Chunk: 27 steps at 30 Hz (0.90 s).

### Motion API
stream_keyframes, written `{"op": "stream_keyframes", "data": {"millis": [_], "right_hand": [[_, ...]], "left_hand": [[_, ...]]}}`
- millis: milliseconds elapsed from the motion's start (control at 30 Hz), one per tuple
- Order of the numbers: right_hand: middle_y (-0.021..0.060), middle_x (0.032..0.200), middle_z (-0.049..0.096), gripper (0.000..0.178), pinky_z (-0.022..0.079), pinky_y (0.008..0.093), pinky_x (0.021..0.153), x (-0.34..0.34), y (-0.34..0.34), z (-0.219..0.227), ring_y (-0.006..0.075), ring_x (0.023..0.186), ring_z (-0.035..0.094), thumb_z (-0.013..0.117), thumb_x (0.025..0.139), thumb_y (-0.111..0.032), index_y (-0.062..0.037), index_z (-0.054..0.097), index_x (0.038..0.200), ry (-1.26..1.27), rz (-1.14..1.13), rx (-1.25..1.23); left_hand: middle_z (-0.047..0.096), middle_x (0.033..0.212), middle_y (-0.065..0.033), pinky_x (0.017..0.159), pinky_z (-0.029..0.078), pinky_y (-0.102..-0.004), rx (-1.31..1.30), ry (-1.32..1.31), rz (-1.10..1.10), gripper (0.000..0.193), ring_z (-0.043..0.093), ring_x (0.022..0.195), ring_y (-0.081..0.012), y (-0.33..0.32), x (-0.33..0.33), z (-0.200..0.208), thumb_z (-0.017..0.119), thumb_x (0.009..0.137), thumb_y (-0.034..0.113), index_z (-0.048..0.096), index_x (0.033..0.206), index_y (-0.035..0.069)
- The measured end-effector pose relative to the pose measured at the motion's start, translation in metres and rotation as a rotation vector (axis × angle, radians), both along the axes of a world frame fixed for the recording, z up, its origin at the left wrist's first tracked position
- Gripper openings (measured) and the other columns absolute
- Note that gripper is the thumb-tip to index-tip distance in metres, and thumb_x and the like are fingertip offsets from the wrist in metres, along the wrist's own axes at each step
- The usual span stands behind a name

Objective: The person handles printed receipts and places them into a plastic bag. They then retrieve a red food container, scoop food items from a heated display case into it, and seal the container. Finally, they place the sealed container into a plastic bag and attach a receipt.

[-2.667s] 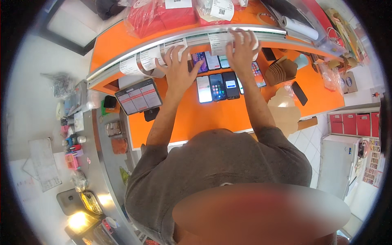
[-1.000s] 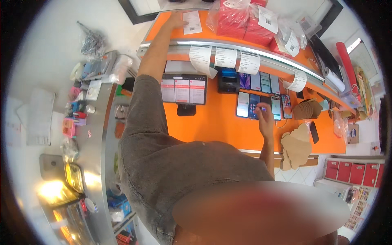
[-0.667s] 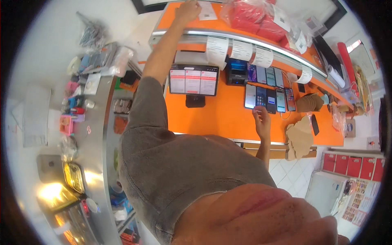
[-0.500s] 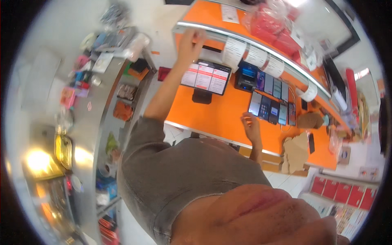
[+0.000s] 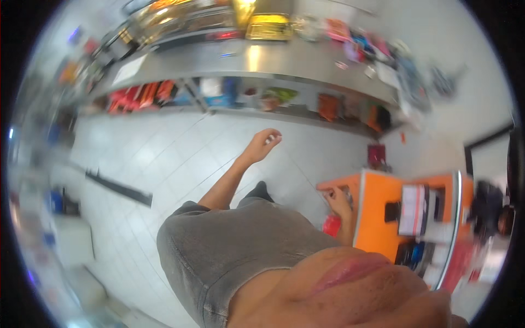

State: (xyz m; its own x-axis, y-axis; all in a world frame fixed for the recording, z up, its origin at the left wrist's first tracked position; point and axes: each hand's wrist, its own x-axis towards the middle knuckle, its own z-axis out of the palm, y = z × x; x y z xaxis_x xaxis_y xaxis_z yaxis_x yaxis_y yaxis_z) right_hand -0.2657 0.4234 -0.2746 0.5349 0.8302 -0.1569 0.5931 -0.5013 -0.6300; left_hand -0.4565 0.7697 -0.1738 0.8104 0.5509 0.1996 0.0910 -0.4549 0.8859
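Observation:
My left hand (image 5: 264,146) hangs over the white tiled floor, holding nothing. Its fingers are loosely bent, with a gap between them and the thumb. My right hand (image 5: 338,200) is beside the near end of the orange counter (image 5: 376,210), fingers curved and apart. Nothing shows in it; whether it touches the counter edge I cannot tell. On that counter stand a tablet (image 5: 412,210) on a black stand and a dark boxy device (image 5: 406,252). Below my right hand, a red object (image 5: 331,225) is partly hidden by my forearm.
A long steel table (image 5: 306,63) spans the far side, bearing a yellow-lit tray (image 5: 269,27) and mixed small items. Its lower shelf holds bags and an orange bundle (image 5: 329,107). White floor tiles (image 5: 158,147) lie before it. A person (image 5: 495,210) is beyond the counter.
My view has swung left from the orange counter to the steel table and floor. My left hand has come down from the counter's upper shelf; my right has left the phones.

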Motion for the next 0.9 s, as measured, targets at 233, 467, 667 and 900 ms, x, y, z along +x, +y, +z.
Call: {"op": "stream_keyframes", "data": {"millis": [233, 467, 667, 900], "right_hand": [[0.0172, 0.109, 0.065, 0.040, 0.051, 0.0366, 0.080, -0.114, 0.294, 0.036, 0.0253, 0.088, 0.064, 0.068, 0.088, -0.028, -0.0051, 0.060, 0.120, 0.182, 0.261, -0.018], [0.0127, 0.101, 0.067, 0.033, 0.052, 0.0336, 0.075, -0.232, 0.516, -0.014, 0.0217, 0.084, 0.066, 0.067, 0.088, -0.026, -0.0074, 0.063, 0.116, 0.186, 0.592, -0.085], [0.0095, 0.084, 0.069, 0.017, 0.052, 0.0295, 0.063, -0.230, 0.682, -0.041, 0.0151, 0.067, 0.067, 0.064, 0.089, -0.016, -0.0033, 0.067, 0.101, 0.285, 0.359, 0.136], [0.0082, 0.077, 0.068, 0.020, 0.052, 0.0293, 0.060, -0.229, 0.926, -0.047, 0.0156, 0.062, 0.067, 0.063, 0.091, -0.018, 0.0006, 0.067, 0.098, 0.470, 0.154, 0.149]], "left_hand": [[0.068, 0.101, -0.0090, 0.076, 0.051, -0.0338, -0.088, 0.055, 0.321, 0.025, 0.063, 0.089, -0.0201, 0.118, -0.244, -0.026, 0.060, 0.096, 0.026, 0.065, 0.109, 0.004], [0.068, 0.107, -0.0091, 0.086, 0.049, -0.0349, -0.261, 0.113, 0.521, 0.030, 0.062, 0.098, -0.0225, 0.242, -0.392, -0.034, 0.057, 0.097, 0.030, 0.064, 0.113, 0.005], [0.066, 0.111, -0.0138, 0.088, 0.049, -0.0368, -0.203, 0.128, 0.308, 0.035, 0.062, 0.098, -0.0246, 0.395, -0.394, -0.024, 0.058, 0.097, 0.030, 0.061, 0.120, 0.004], [0.062, 0.121, -0.0128, 0.090, 0.049, -0.0362, -0.249, 0.234, 0.391, 0.040, 0.060, 0.108, -0.0240, 0.579, -0.409, -0.019, 0.060, 0.095, 0.028, 0.056, 0.128, 0.006]]}}
